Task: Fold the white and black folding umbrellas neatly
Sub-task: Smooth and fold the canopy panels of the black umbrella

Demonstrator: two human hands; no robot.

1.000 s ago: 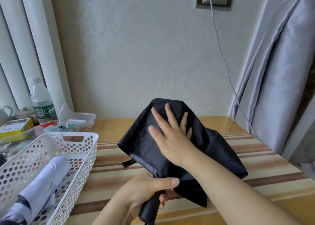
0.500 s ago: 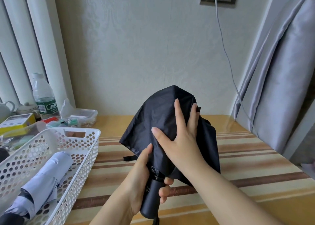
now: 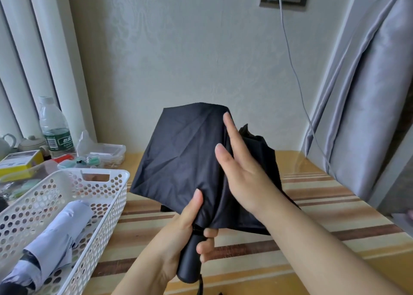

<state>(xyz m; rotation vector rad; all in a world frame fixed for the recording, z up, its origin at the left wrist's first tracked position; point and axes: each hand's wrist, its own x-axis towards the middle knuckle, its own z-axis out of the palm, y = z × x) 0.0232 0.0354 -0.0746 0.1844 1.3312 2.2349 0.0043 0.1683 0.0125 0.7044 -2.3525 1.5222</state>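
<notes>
The black folding umbrella [image 3: 185, 156] stands upright in front of me, its canopy collapsed but loose and unrolled. My left hand [image 3: 190, 230] grips its black handle, thumb pressed up against the cloth. My right hand [image 3: 243, 167] lies flat with straight fingers against the canopy's right side, smoothing a fold. The white umbrella [image 3: 53, 238] lies rolled up in the white perforated basket [image 3: 107, 207] at the lower left.
A striped table [image 3: 312, 223] lies under the umbrella. At the back left stand a water bottle [image 3: 54, 127], a yellow box [image 3: 20, 165], a clear plastic box [image 3: 105, 154] and small clutter. A grey curtain [image 3: 368, 93] and a charger cable [image 3: 297, 77] hang at right.
The umbrella has been raised from lying tilted over the table to upright. My right hand has slid from the canopy's middle up along its right side. The left hand keeps the handle.
</notes>
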